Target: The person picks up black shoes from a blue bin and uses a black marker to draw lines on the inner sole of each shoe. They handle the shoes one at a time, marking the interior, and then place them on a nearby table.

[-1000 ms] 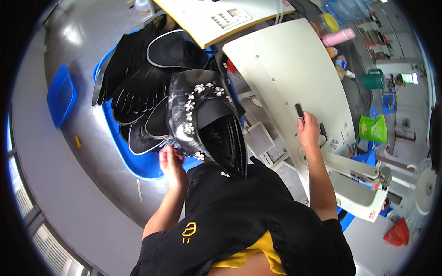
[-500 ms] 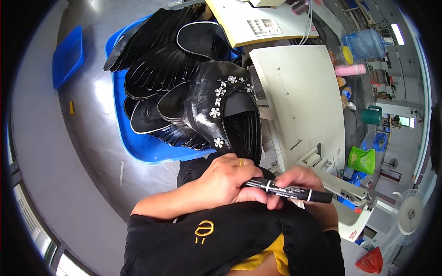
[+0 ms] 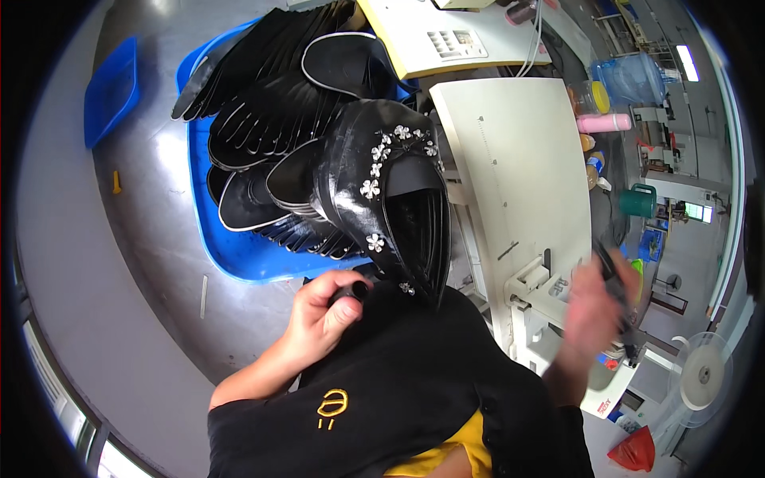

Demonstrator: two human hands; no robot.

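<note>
Pinching black cap (image 3: 357, 290) in left hand (image 3: 320, 317), gripping blurred marker (image 3: 610, 276) in right hand (image 3: 591, 309); might streak pale tabletop (image 3: 522, 143) if swung too close while uncapped.

Bright light; glare on glossy black material (image 3: 339, 167) beyond the left fingers (image 3: 335, 280); motion blur smears the right hand (image 3: 594, 307) and marker (image 3: 613, 279); fisheye edges curve, corners black.

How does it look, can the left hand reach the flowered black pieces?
Probably yes: the left hand is near the flowered black pieces, nothing visible between them, though it holds a black cap.
</note>
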